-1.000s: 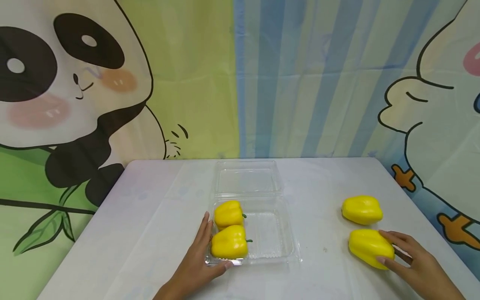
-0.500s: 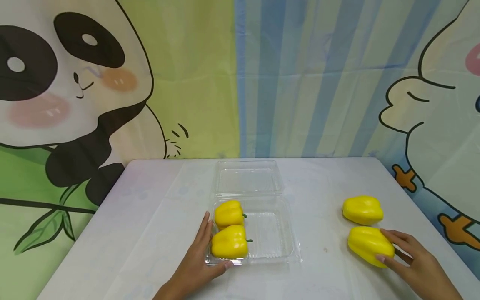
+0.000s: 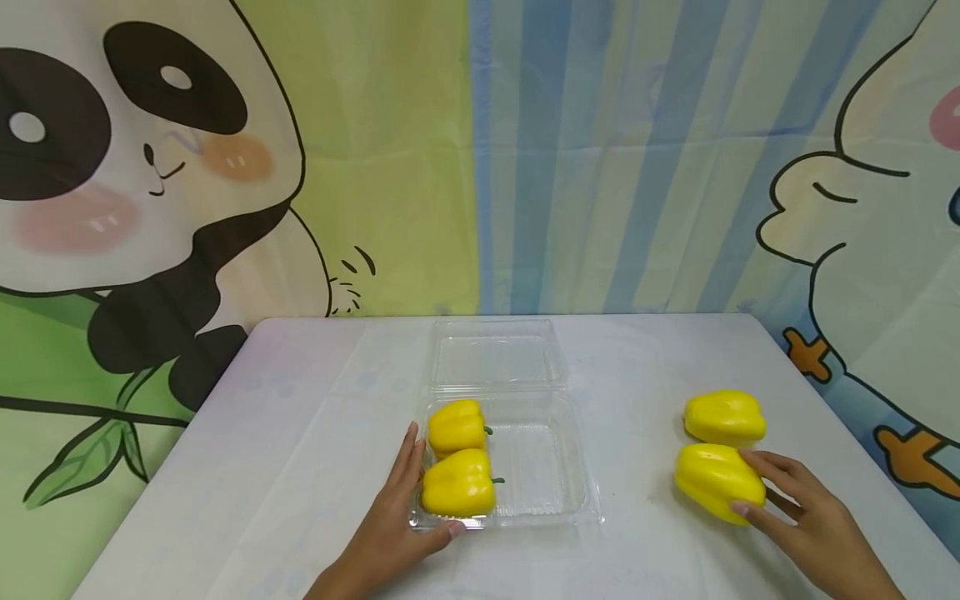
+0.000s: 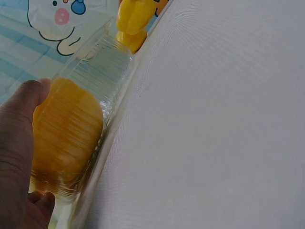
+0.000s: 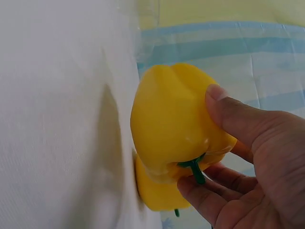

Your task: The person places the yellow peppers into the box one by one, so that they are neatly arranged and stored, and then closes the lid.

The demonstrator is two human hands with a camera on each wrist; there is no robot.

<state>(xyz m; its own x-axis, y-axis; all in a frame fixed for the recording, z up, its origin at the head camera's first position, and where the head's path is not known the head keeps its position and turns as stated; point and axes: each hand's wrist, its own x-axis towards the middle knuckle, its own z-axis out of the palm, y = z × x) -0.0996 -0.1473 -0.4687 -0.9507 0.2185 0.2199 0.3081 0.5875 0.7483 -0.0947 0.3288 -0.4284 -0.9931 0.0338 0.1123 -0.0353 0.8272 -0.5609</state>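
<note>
My right hand (image 3: 813, 521) grips a yellow bell pepper (image 3: 718, 482) between thumb and fingers. In the right wrist view the held bell pepper (image 5: 174, 119) shows its green stem, and its shadow falls on the table apart from it. Just behind, a second yellow bell pepper (image 3: 724, 417) lies on the table. My left hand (image 3: 390, 525) rests against the near left corner of a clear plastic clamshell container (image 3: 536, 521), its fingers straight along the side and thumb at the front rim. Inside, along the left, lie two yellow bell peppers, the rear one (image 3: 457, 427) and the front one (image 3: 459, 485).
The container's lid (image 3: 497, 358) lies folded back toward the far edge of the white-covered table (image 3: 315, 467). A cartoon-printed curtain (image 3: 600, 167) hangs behind the table.
My right hand has moved left and slightly away from me, bringing the bell pepper along. The left hand and the container stay where they were.
</note>
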